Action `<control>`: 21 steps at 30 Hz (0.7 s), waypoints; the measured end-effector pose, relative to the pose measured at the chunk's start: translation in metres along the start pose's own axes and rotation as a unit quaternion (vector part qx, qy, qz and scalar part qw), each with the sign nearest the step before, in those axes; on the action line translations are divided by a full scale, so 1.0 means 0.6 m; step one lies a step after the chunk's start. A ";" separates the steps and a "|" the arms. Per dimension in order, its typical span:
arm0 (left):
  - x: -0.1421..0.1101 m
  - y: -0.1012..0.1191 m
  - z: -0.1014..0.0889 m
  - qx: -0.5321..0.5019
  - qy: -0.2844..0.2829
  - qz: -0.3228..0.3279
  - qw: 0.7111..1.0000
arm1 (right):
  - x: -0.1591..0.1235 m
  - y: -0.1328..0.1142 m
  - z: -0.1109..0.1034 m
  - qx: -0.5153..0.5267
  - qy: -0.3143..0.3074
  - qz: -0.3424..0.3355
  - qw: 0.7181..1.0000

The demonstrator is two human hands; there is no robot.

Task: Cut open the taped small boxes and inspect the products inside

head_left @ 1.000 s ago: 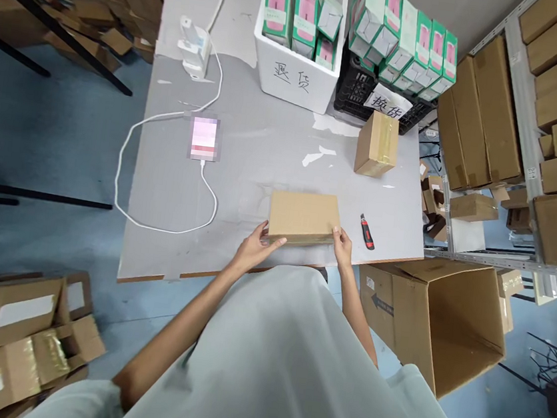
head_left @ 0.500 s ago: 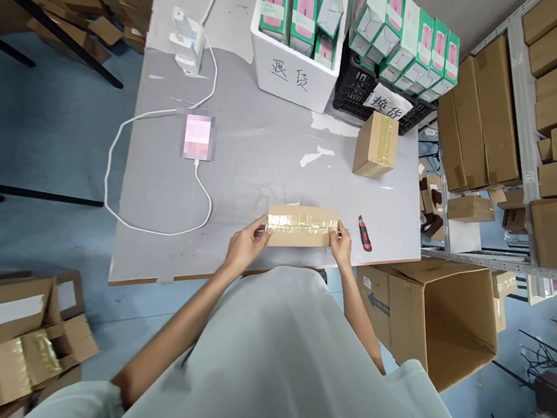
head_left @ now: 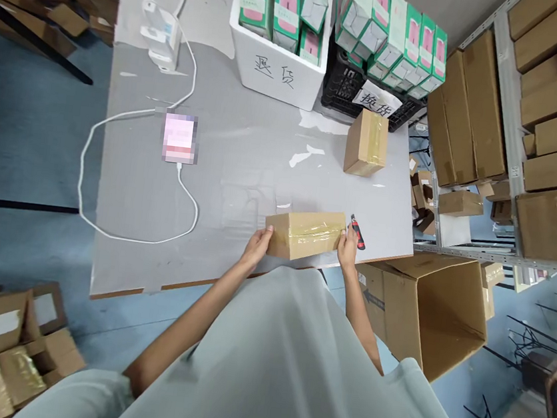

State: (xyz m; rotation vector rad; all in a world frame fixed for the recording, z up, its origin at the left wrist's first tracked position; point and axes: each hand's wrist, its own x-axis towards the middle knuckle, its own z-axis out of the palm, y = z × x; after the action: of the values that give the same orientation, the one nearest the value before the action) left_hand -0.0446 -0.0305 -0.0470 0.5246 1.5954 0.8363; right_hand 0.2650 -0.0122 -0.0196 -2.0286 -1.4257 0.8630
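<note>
Taped carton held at its two ends by left grip and right grip, near the front edge of the surface, green-and-pink boxes contained in a white bin, similar boxes held in a black crate.

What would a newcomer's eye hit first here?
Probably the green-and-white cartons with pink panels, packed in a white rectangular bin and a black plastic crate at the far side of the grey table. Next, the taped brown cardboard box, held between the left hand and the right hand at the near edge. A red-and-black cutter lies right by the right hand.
</note>
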 end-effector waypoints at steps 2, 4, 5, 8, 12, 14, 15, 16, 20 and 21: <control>-0.007 0.007 0.010 -0.031 -0.026 -0.018 0.999 | -0.012 -0.027 -0.011 0.000 0.016 -0.018 1.000; -0.014 0.016 0.018 -0.053 -0.051 -0.023 0.997 | -0.033 -0.064 -0.009 0.026 -0.011 -0.038 0.999; -0.018 0.020 0.021 -0.059 -0.059 -0.022 0.996 | -0.044 -0.084 -0.004 0.040 -0.035 -0.043 0.998; -0.032 0.034 0.023 -0.068 -0.061 0.000 0.996 | -0.064 -0.133 0.013 0.069 -0.076 -0.047 0.994; -0.060 0.045 -0.008 -0.057 -0.042 0.075 0.995 | -0.061 -0.155 0.015 0.154 -0.095 -0.052 0.982; -0.072 0.046 -0.034 -0.031 -0.032 0.106 0.993 | -0.056 -0.152 0.017 0.198 -0.121 -0.046 0.972; -0.077 0.046 -0.047 -0.015 -0.025 0.117 0.993 | -0.054 -0.149 0.021 0.209 -0.132 -0.043 0.968; -0.079 0.045 -0.059 0.000 -0.019 0.121 0.992 | -0.053 -0.147 0.028 0.213 -0.138 -0.041 0.966; -0.064 0.031 -0.087 0.010 -0.009 0.099 0.995 | -0.056 -0.142 0.057 0.205 -0.137 -0.043 0.968; -0.056 0.025 -0.089 0.004 -0.006 0.092 0.996 | -0.057 -0.141 0.061 0.200 -0.136 -0.045 0.969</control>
State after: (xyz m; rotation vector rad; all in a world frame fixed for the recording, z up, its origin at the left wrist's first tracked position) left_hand -0.0918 -0.0575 -0.0115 0.6893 1.5561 0.9626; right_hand 0.1768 -0.0160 0.0238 -1.5779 -1.3361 1.3115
